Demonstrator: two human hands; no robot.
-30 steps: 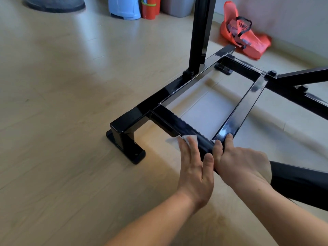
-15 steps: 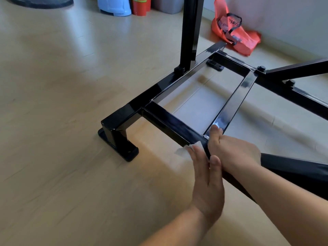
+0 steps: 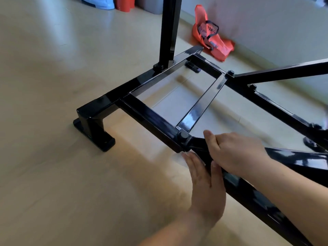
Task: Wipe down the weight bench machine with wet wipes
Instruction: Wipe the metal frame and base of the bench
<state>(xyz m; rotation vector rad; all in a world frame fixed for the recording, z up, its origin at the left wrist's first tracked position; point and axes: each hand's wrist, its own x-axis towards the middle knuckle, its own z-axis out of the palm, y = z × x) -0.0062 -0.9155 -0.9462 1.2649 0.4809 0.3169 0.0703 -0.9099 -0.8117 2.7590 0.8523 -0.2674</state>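
The black frame point(image 3: 145, 114) runs from centre left to lower right. At lower centre the left hand point(image 3: 204, 185) lies flat against its side, fingers straight, with a white sliver of wipe point(image 3: 183, 153) just ahead. The right hand point(image 3: 236, 153) clamps the frame beside it.

Soft, even daylight filled the room, with the brightest sheen on the pale floor point(image 3: 53, 86) at upper left. White glare streaked the glossy black frame point(image 3: 193, 118), and a diffuse shadow lay beneath its near bar. Motion blur smeared the right side and the orange bag point(image 3: 218, 45). Straight lines bowed near the edges.
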